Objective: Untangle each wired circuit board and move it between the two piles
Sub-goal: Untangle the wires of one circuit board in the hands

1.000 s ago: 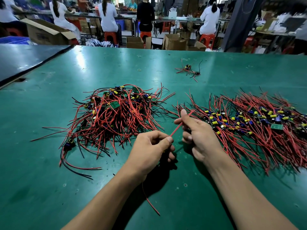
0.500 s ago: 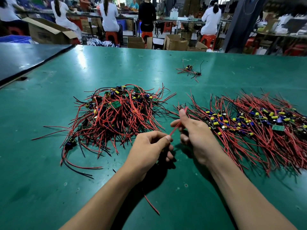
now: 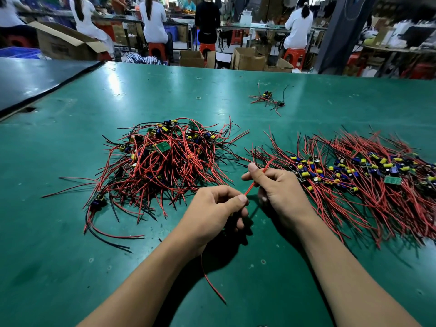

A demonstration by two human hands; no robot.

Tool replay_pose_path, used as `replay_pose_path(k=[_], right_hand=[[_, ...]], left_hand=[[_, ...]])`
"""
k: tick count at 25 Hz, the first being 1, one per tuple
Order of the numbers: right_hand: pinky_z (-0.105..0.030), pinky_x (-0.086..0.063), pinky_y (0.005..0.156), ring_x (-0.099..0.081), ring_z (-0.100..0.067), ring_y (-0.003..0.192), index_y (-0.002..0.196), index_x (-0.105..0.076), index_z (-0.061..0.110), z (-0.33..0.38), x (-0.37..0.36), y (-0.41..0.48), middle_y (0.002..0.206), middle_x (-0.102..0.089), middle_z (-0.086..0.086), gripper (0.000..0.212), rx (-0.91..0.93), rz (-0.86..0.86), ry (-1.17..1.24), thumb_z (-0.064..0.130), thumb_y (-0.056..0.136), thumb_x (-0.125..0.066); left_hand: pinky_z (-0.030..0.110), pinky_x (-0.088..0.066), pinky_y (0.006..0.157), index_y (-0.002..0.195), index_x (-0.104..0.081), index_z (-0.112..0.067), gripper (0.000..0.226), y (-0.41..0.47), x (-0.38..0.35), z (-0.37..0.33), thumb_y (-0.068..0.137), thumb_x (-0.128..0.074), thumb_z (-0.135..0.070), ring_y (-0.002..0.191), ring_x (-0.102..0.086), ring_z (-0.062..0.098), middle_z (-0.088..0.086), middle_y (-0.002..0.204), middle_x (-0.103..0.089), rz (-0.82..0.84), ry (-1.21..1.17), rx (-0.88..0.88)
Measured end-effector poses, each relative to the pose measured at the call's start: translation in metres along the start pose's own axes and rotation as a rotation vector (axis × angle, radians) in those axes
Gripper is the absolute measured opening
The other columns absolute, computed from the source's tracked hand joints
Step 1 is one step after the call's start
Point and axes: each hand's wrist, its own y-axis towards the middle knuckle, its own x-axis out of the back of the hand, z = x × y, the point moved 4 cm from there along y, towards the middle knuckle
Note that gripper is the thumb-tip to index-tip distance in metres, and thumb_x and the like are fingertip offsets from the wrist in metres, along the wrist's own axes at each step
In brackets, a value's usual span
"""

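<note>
Two piles of wired circuit boards lie on the green table (image 3: 70,267). The left pile (image 3: 165,161) is a tangled heap of red and black wires. The right pile (image 3: 365,175) is spread flatter, its boards in a row. Between them, my left hand (image 3: 212,213) grips a small dark board that its fingers mostly hide. A red wire (image 3: 253,184) runs taut from that hand up to my right hand (image 3: 276,187), which pinches it between thumb and fingers. Another red wire (image 3: 212,286) hangs from under my left hand onto the table.
A few stray wired boards (image 3: 267,97) lie farther back on the table, with a small rubber band (image 3: 198,98) to their left. A darker table (image 3: 35,76) adjoins at far left. Beyond the far edge, people sit on red stools among cardboard boxes (image 3: 247,59).
My right hand has slid a little up and right along the red wire, drawing it straighter. My left hand stays in place holding the board.
</note>
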Motion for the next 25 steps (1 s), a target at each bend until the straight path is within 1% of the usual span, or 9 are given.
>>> replay_pose_path(k=[3,5,9,12,15,18,20,23,25], right_hand=[[-0.011,-0.023,0.042,-0.035,-0.003,0.035,0.076,-0.077,0.012,0.003,0.012,0.004,0.037,-0.042,0.013,0.035,0.111,-0.147,-0.146,0.044,0.088,-0.071],[-0.016,-0.024,0.046,-0.035,-0.003,0.036,0.077,-0.076,0.010,0.004,0.016,0.005,0.037,-0.041,0.015,0.037,0.127,-0.214,-0.178,0.043,0.091,-0.069],[-0.018,-0.021,0.036,-0.025,-0.008,0.032,0.065,-0.062,0.006,-0.003,0.010,0.006,0.045,-0.034,0.004,0.056,-0.213,-0.160,0.286,0.048,0.101,-0.052],[-0.018,-0.023,0.028,-0.025,-0.005,0.027,0.062,-0.050,0.011,-0.001,0.002,0.002,0.053,-0.044,0.001,0.049,-0.502,0.004,0.704,0.040,0.103,-0.051],[-0.015,-0.024,0.029,-0.027,-0.003,0.030,0.065,-0.062,0.009,0.004,-0.001,0.000,0.058,-0.043,0.003,0.052,-0.533,0.069,0.778,0.049,0.097,-0.055],[-0.016,-0.025,0.034,-0.029,-0.004,0.037,0.089,-0.072,0.005,0.006,-0.007,0.000,0.059,-0.042,0.003,0.063,-0.424,0.114,0.625,0.065,0.091,-0.050],[-0.017,-0.028,0.037,-0.031,-0.005,0.039,0.093,-0.073,0.009,0.008,-0.011,-0.005,0.060,-0.044,0.004,0.052,-0.329,0.166,0.466,0.055,0.097,-0.050],[-0.017,-0.042,0.050,-0.047,-0.001,0.048,0.084,-0.075,0.019,0.014,-0.024,-0.016,0.058,-0.055,0.012,0.012,0.028,0.317,-0.155,0.020,0.095,-0.069],[-0.021,-0.041,0.059,-0.050,-0.005,0.055,0.075,-0.072,0.030,0.013,-0.039,-0.023,0.060,-0.058,0.011,0.014,0.143,0.387,-0.450,0.024,0.082,-0.083]], left_hand=[[0.023,-0.046,0.050,0.086,-0.065,0.002,0.012,-0.001,0.000,-0.001,0.094,-0.060,-0.006,0.048,-0.054,0.016,0.008,0.064,-0.064,0.031,0.045,0.011],[0.025,-0.046,0.050,0.086,-0.065,0.001,0.012,-0.002,0.001,-0.002,0.094,-0.061,-0.007,0.048,-0.055,0.016,0.009,0.065,-0.064,0.051,0.051,0.018],[0.024,-0.048,0.050,0.086,-0.064,0.000,0.010,-0.005,0.000,-0.004,0.093,-0.061,-0.007,0.050,-0.056,0.016,0.010,0.067,-0.064,0.118,0.021,0.060],[0.025,-0.050,0.051,0.088,-0.064,0.002,0.009,-0.008,0.000,-0.005,0.092,-0.062,-0.007,0.052,-0.059,0.019,0.013,0.068,-0.064,0.159,-0.022,0.111],[0.026,-0.052,0.050,0.093,-0.063,0.005,0.011,-0.008,0.000,-0.007,0.092,-0.061,-0.006,0.053,-0.062,0.022,0.017,0.071,-0.065,0.112,-0.074,0.132],[0.028,-0.055,0.053,0.096,-0.060,0.003,0.010,-0.006,0.003,-0.013,0.095,-0.056,-0.006,0.057,-0.067,0.024,0.018,0.074,-0.069,-0.026,-0.174,0.112],[0.032,-0.059,0.062,0.098,-0.058,0.000,0.009,-0.003,0.009,-0.021,0.096,-0.053,-0.008,0.067,-0.072,0.026,0.019,0.082,-0.072,-0.101,-0.311,0.060],[0.036,-0.061,0.077,0.096,-0.054,-0.006,0.003,-0.002,0.018,-0.035,0.095,-0.051,-0.008,0.089,-0.073,0.031,0.022,0.098,-0.073,-0.127,-0.564,-0.082],[0.037,-0.060,0.082,0.093,-0.052,-0.009,0.003,-0.002,0.024,-0.040,0.095,-0.050,-0.008,0.097,-0.072,0.032,0.021,0.102,-0.072,-0.156,-0.647,-0.158]])
